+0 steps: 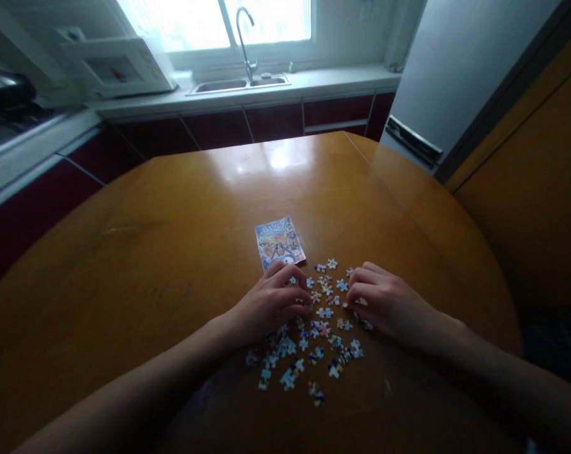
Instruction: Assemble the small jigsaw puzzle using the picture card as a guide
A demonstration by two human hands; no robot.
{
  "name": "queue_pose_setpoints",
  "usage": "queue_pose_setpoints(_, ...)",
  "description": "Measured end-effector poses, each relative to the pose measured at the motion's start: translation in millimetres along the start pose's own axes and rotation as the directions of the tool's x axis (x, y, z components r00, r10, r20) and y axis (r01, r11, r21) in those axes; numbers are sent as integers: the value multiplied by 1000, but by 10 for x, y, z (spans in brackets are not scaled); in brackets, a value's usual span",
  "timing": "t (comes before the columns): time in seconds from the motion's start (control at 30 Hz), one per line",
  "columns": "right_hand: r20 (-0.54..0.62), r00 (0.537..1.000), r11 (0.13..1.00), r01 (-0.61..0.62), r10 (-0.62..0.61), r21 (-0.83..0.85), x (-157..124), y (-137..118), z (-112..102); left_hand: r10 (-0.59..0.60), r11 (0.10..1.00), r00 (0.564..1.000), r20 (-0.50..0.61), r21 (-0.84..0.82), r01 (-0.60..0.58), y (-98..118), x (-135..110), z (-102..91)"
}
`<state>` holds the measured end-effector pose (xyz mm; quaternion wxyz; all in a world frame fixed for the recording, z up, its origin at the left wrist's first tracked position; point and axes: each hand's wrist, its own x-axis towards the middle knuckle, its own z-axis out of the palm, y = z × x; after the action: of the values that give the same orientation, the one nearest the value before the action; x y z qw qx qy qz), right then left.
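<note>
Many small jigsaw puzzle pieces [325, 313] lie loose in a spread between and below my hands. My left hand [278, 296] rests at the left side of the pile, its fingers bent and somewhat apart over the pieces, with nothing plainly held. On the right side, my right hand [384, 299] has its fingers curled together, with a small pale puzzle piece [346, 305] at the fingertips. Some pieces are partly hidden under both hands. Just beyond my left hand lies a printed picture sheet [280, 241], blue with colourful figures, its lower edge near my fingers.
A wide, rounded wooden table [195, 208] carries everything. Behind it runs a counter with a double sink [240, 84], a tall faucet [243, 38] and a white microwave [119, 66]. At the right stands a grey refrigerator [469, 69]; a dark pan [5, 88] is far left.
</note>
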<state>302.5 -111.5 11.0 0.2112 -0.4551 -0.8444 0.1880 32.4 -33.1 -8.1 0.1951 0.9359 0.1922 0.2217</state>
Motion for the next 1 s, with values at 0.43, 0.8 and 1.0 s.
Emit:
queue_pose_setpoints(0.43,128,990,998,-62,65,-33,-91,149,-253,68,997,997,36,26,-69,30,-21,-57)
queue_pose_setpoints(0.8,129,988,996,-92,90,9,-75,163,-218,7,999,980,-197,-35,-14,5,11,-123)
queue_pose_setpoints(1.0,169,985,1000,-30,31,-5,-88,152,-259,35,999,997,-72,26,-33,37,6,-113)
